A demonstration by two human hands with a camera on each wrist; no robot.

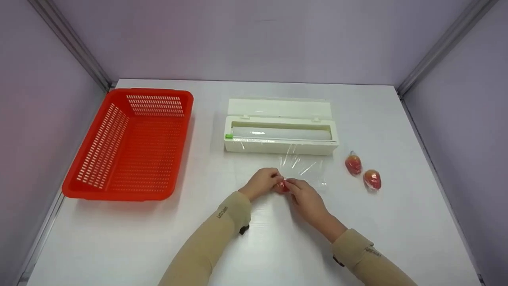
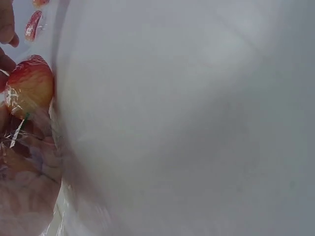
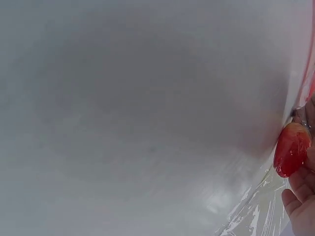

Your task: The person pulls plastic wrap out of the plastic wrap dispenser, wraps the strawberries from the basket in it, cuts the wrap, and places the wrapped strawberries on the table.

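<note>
A small red-and-yellow fruit (image 1: 282, 186), peach-like in colour, lies between both hands, partly covered by fingers. My left hand (image 1: 262, 183) holds it from the left; clear cling film lies over that hand's fingers and the stem end of the fruit (image 2: 30, 86) in the left wrist view. From the other side my right hand (image 1: 311, 201) grips the fruit, its fingers curled against the red skin (image 3: 291, 151). The sheet of cling film (image 1: 303, 171) stretches from the white dispenser (image 1: 279, 147) down to the hands.
Two film-wrapped fruits, one upper (image 1: 353, 164) and one lower (image 1: 372, 180), lie on the white table right of the hands. A red plastic basket (image 1: 180, 159) stands at the left. The dispenser's lid (image 1: 278, 107) is raised, with a film roll (image 1: 281, 133) inside. Walls border the table.
</note>
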